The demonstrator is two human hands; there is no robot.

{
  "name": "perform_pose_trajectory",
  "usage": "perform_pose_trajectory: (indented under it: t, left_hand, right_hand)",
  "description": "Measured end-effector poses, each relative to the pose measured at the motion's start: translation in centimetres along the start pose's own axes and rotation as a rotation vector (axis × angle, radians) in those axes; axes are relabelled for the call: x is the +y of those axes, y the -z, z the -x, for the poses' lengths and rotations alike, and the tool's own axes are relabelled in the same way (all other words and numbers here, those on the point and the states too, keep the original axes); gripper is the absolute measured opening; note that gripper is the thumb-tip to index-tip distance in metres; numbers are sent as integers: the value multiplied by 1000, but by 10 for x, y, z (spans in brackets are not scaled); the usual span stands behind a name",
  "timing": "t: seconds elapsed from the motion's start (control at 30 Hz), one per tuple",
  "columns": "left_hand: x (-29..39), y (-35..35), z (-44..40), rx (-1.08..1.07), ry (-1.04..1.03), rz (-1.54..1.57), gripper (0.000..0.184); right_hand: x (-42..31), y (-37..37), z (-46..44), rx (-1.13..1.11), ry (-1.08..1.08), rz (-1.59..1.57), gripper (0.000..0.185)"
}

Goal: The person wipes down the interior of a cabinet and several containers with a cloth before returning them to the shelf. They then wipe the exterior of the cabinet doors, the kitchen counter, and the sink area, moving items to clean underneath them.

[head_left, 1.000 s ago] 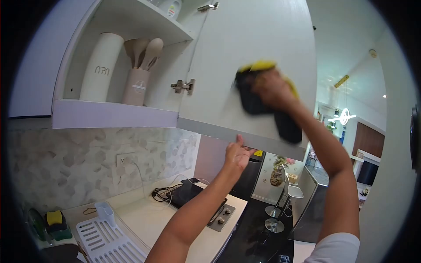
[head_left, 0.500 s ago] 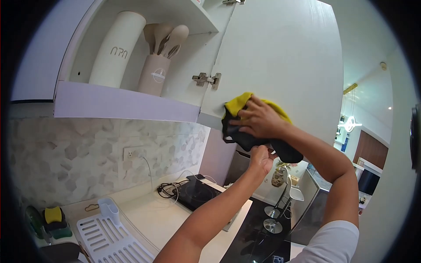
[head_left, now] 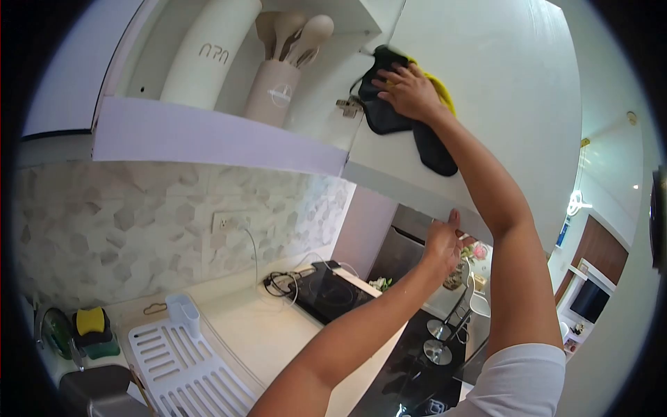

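My right hand [head_left: 410, 90] presses a black and yellow cloth [head_left: 434, 148] flat against the inner face of the raised cabinet door [head_left: 511, 90], beside the hinge [head_left: 349, 108]. Its fingers are spread over the cloth, which hangs down below the palm. Lower down, my left hand [head_left: 445, 243] touches the door's bottom edge, thumb up on the face and the other fingers partly hidden beneath. Left of the hinge, the open cabinet shelf [head_left: 222, 132] bears a white canister [head_left: 208, 55] and a beige holder [head_left: 274, 94] with utensils.
Below are a black cooktop [head_left: 330, 295] with coiled cables [head_left: 278, 283], a white drying rack [head_left: 184, 368], a yellow sponge [head_left: 90, 321] and a wall outlet [head_left: 224, 222]. Bar stools [head_left: 438, 351] stand beyond the counter. A wall-mounted screen [head_left: 589, 300] is at the far right.
My right hand and the cloth have moved up the door from its lower edge to the hinge. My left hand stays at the bottom edge. The view has shifted, so the cabinet sits higher and further right.
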State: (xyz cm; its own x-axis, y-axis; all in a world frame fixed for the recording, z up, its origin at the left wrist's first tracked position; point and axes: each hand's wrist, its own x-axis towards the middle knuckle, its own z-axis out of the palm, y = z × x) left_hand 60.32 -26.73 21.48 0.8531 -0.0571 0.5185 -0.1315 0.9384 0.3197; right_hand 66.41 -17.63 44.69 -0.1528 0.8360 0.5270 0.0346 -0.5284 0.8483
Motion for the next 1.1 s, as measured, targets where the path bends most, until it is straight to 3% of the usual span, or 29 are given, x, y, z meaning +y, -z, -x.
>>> perform_pose_trajectory:
  t: [0.07, 0.13, 0.17, 0.23, 0.3, 0.33, 0.4, 0.43, 0.53, 0.63, 0.7, 0.77, 0.83, 0.87, 0.93, 0.97, 1.03, 1.1]
  left_hand:
    - [1, -1, 4, -51, -32, -44, 17]
    - [1, -4, 8, -3, -40, -26, 20]
    - [2, -4, 8, 20, -53, -17, 25]
    - [0, 1, 6, 6, -26, -31, 28]
    - [2, 1, 5, 19, -49, 1, 31]
    - [5, 9, 0, -90, -41, -80, 32]
    - [8, 3, 6, -75, -64, -76, 30]
    - [8, 1, 9, -62, -74, -63, 29]
    - [8, 1, 4, 31, -54, -31, 15]
    - [16, -4, 14, 61, -42, -57, 14]
    - [13, 1, 9, 55, -23, -106, 15]
    - [11, 19, -7, -135, -50, -109, 16]
    - [12, 12, -4, -81, 20, -17, 18]
    - [11, 12, -1, -31, 16, 52, 19]
    - [11, 10, 3, 21, 30, 127, 20]
    - [14, 12, 6, 11, 21, -7, 20]
    - [16, 17, -2, -9, 19, -145, 21]
    - [11, 28, -18, -30, -13, 21, 22]
  right_hand:
    - [-18, 2, 10, 22, 39, -65, 39]
    - [-18, 12, 7, -140, 75, -70, 35]
    - [-12, 14, 4, -45, 75, -124, 31]
    - [-3, 6, -10, 104, -121, -77, 30]
    - [-11, -6, -11, 192, -143, 26, 30]
    - [-18, -7, -7, 177, -127, 5, 31]
    - [-39, -2, 10, 143, -56, -53, 30]
    - [-55, 15, 18, -49, -43, -91, 29]
    - [-65, 22, 35, 27, -7, -70, 28]
    - [-53, 21, 33, -75, 35, -190, 31]
    - [-53, 21, 29, 89, -220, -38, 37]
    - [-64, 24, 40, 45, -197, 95, 44]
    - [-73, 35, 64, -79, 181, -107, 48]
    - [-74, 31, 82, -1, 291, -169, 49]
    - [-68, 57, 108, -130, 269, -211, 47]
    - [-65, 74, 121, -233, 245, -253, 46]
    - [-53, 95, 152, -239, 181, -243, 41]
    - [-41, 115, 186, -98, 49, -243, 39]
